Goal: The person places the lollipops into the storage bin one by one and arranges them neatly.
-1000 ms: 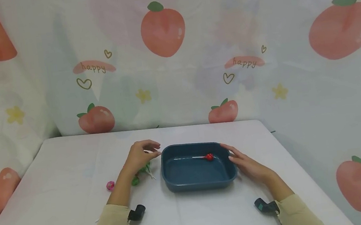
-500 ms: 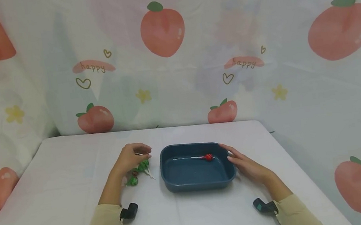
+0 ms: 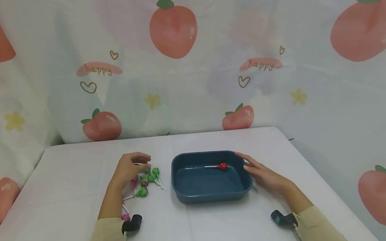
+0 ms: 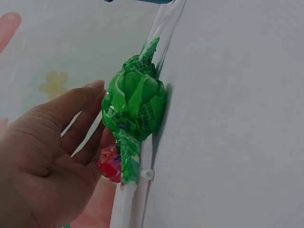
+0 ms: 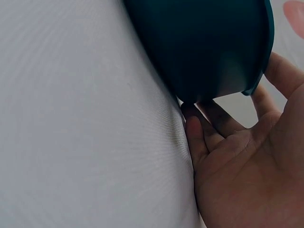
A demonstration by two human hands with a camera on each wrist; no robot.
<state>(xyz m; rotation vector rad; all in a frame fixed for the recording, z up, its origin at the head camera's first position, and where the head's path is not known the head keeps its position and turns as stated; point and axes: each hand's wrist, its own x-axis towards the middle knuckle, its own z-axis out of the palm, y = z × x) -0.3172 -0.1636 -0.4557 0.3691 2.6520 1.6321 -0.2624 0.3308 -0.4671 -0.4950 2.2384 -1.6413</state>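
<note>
My left hand (image 3: 131,169) hovers over a cluster of lollipops on the left of the table, fingers loosely curved with nothing seen between them. Close by in the left wrist view is a green-wrapped lollipop (image 4: 134,104), with a red-pink lollipop (image 4: 110,163) behind it near the fingers. Against the right end of a dark blue rectangular tub (image 3: 211,198) rests my right hand (image 3: 268,175). Its fingers touch the rim and the outer wall, fairly straight; the right wrist view shows some low at the tub's base (image 5: 199,61). One red lollipop (image 3: 222,166) lies inside the tub.
Several green lollipops (image 3: 152,177) and a pink lollipop (image 3: 125,216) lie left of the tub, partly hidden by the left arm. A white cloth covers the table (image 3: 207,235). A peach-print backdrop (image 3: 180,77) rises behind and beside it.
My left hand has drawn left, away from the tub and over the lollipops, uncovering more of the green ones. My right hand stays at the tub, and the red lollipop inside has not moved.
</note>
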